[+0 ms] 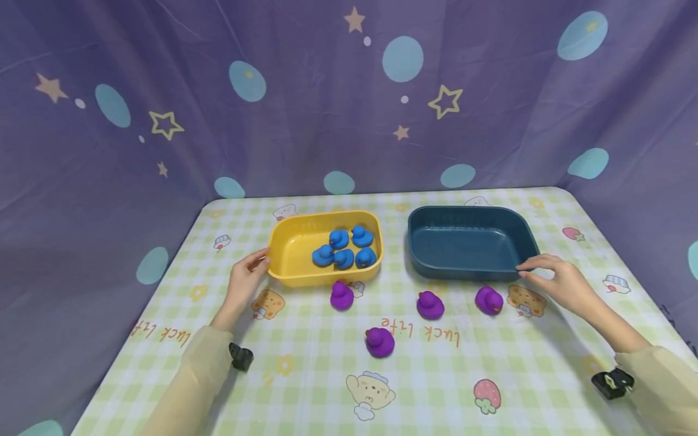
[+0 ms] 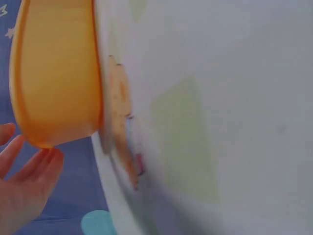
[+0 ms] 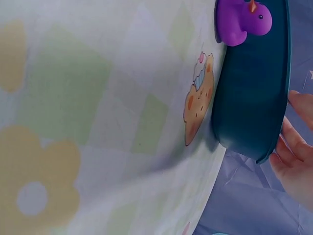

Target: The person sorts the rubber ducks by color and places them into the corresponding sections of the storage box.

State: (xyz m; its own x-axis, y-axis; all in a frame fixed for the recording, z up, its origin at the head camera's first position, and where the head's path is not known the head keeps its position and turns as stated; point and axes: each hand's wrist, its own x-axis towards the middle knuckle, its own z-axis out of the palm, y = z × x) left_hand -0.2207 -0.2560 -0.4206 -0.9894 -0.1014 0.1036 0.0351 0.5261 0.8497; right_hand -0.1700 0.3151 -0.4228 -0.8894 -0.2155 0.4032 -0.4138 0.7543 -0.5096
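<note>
Fingertips of the left hand rest, nearly straight, against the near left corner of the yellow tub, while the right hand lays relaxed, gently bent fingers on the near right corner of the dark blue tub; neither hand grips anything. From the left wrist view the fingers sit just under the yellow tub's rim, spread loosely; from the right wrist view the fingers touch the blue tub's outer edge.

Both tubs stand side by side at the far half of a checked tablecloth, apart from each other. Five blue ducks crowd the right half of the yellow tub. Four purple ducks sit loose on the cloth in front of the tubs: one just beside the yellow tub's front wall, two near the blue tub's front wall, one nearer the person. The blue tub holds nothing.

Steadying the tubs well would seem to call for light, even pressure at the corners, so that neither slides on the cloth nor tips its ducks
</note>
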